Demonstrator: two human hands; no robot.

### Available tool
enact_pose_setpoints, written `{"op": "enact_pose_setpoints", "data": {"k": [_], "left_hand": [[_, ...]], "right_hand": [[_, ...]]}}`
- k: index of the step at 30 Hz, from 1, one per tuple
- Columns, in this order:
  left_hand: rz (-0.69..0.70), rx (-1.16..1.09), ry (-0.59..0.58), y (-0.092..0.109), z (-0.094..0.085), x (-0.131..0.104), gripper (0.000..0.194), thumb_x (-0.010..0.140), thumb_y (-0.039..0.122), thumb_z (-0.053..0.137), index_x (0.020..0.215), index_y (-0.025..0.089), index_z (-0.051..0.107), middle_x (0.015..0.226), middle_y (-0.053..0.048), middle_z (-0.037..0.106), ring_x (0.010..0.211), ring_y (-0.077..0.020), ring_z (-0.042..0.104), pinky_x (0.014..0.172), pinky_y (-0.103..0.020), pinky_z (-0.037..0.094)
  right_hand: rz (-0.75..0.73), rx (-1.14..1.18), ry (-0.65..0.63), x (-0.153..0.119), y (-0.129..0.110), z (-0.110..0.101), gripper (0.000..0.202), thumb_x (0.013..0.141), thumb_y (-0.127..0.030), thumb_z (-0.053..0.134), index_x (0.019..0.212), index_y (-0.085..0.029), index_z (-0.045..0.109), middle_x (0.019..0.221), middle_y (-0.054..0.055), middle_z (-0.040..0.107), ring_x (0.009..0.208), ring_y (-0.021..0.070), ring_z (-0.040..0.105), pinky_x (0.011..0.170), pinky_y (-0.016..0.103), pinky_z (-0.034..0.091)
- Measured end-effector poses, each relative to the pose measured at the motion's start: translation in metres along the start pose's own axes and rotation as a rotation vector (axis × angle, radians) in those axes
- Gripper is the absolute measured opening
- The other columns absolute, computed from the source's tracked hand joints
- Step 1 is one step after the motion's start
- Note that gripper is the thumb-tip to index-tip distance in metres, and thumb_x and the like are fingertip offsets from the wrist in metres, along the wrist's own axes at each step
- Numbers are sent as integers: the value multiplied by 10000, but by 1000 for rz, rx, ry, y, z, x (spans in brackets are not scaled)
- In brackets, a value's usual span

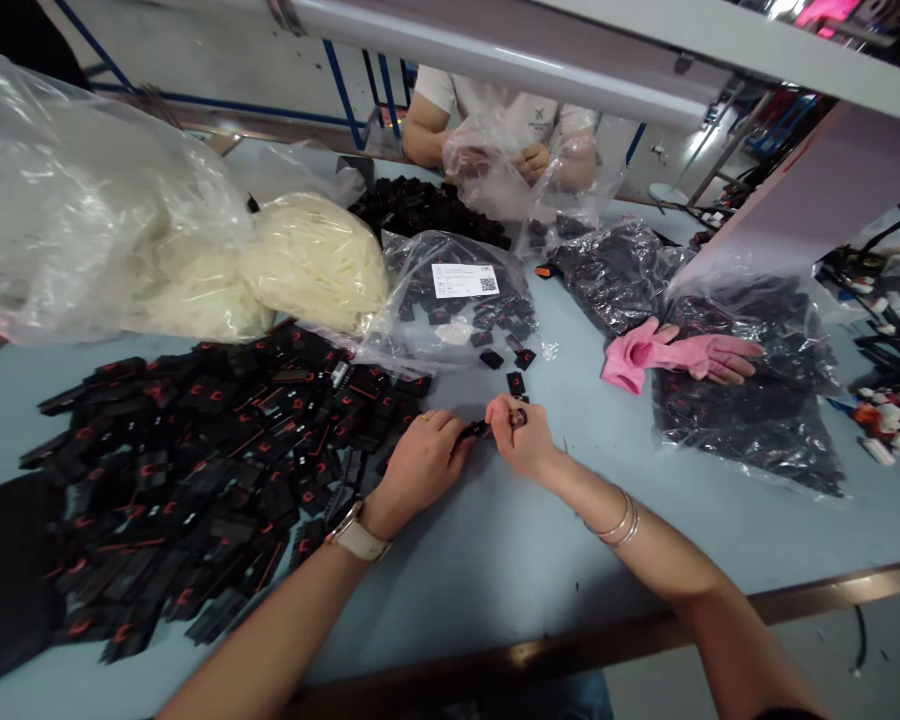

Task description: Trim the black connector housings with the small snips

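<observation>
My left hand (pixel 422 462) is closed on a black plastic part (pixel 474 430), whose end sticks out past the fingertips. My right hand (pixel 523 438), in a fist close by, grips a small dark round-ended piece (pixel 520 417); most of it is hidden by the fingers. The two hands nearly meet over the blue-grey table, at the black part. To the left spreads a big heap of black plastic connector-like parts (pixel 225 450) with red-orange details. Just beyond my right hand lie a few loose black pieces (pixel 516 383).
A labelled clear bag (pixel 457 320) of black pieces lies ahead, beside bags of cream-coloured parts (pixel 315 262). Pink gloves (pixel 675 355) rest on bagged black parts (pixel 750 420) at right. Across the table a person (pixel 502 130) handles a clear bag. A black tray (pixel 7 580) stands at left.
</observation>
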State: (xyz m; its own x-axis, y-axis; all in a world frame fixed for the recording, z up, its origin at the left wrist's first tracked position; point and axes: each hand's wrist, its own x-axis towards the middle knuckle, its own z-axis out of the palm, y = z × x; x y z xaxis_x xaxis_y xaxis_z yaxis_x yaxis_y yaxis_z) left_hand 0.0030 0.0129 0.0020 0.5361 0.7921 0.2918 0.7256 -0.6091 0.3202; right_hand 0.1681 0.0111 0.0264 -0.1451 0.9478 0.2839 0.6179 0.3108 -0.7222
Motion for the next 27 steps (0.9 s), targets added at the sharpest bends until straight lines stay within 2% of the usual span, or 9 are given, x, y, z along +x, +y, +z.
{"op": "enact_pose_setpoints", "data": {"k": [6, 11, 17, 20, 22, 27], "left_hand": [[3, 1, 6, -1, 0, 0, 167, 873, 225, 485, 792, 148, 609, 764, -73, 603, 720, -205, 555, 674, -340, 457], [-11, 20, 4, 0, 1, 0, 178, 876, 236, 475, 792, 154, 610, 771, -73, 608, 730, -205, 561, 678, -341, 461], [41, 162, -24, 9, -2, -1, 191, 887, 233, 471, 869, 128, 630, 806, -97, 633, 766, -228, 585, 718, -369, 473], [64, 219, -11, 12, -11, -1, 197, 900, 207, 449, 919, 130, 629, 830, -97, 652, 761, -223, 597, 718, -363, 470], [37, 236, 58, 9, -20, -1, 209, 908, 209, 431, 953, 136, 622, 847, -96, 658, 774, -216, 601, 716, -349, 466], [-202, 351, 235, -13, -51, 1, 262, 916, 302, 415, 966, 149, 622, 842, -92, 665, 790, -228, 600, 698, -335, 444]], "right_hand": [[-33, 62, 59, -1, 2, -2, 366, 910, -340, 274, 668, -196, 507, 502, -18, 465, 471, 102, 444, 527, 227, 356], [18, 119, 8, 0, 6, -2, 374, 912, -386, 303, 660, -196, 504, 477, -33, 436, 452, 94, 416, 501, 223, 345], [105, 416, 224, 4, 15, -1, 457, 909, -495, 294, 631, -191, 492, 527, -21, 460, 460, 92, 432, 471, 223, 354], [152, 438, 330, 7, 18, -3, 452, 892, -526, 334, 635, -189, 491, 524, -30, 441, 447, 85, 400, 451, 221, 329], [171, 450, 375, 9, 20, -5, 442, 890, -523, 345, 640, -189, 491, 510, -36, 430, 440, 83, 390, 440, 219, 315], [190, 509, 444, 15, 23, -10, 388, 891, -456, 371, 628, -192, 479, 497, -36, 450, 438, 87, 415, 428, 216, 320]]}}
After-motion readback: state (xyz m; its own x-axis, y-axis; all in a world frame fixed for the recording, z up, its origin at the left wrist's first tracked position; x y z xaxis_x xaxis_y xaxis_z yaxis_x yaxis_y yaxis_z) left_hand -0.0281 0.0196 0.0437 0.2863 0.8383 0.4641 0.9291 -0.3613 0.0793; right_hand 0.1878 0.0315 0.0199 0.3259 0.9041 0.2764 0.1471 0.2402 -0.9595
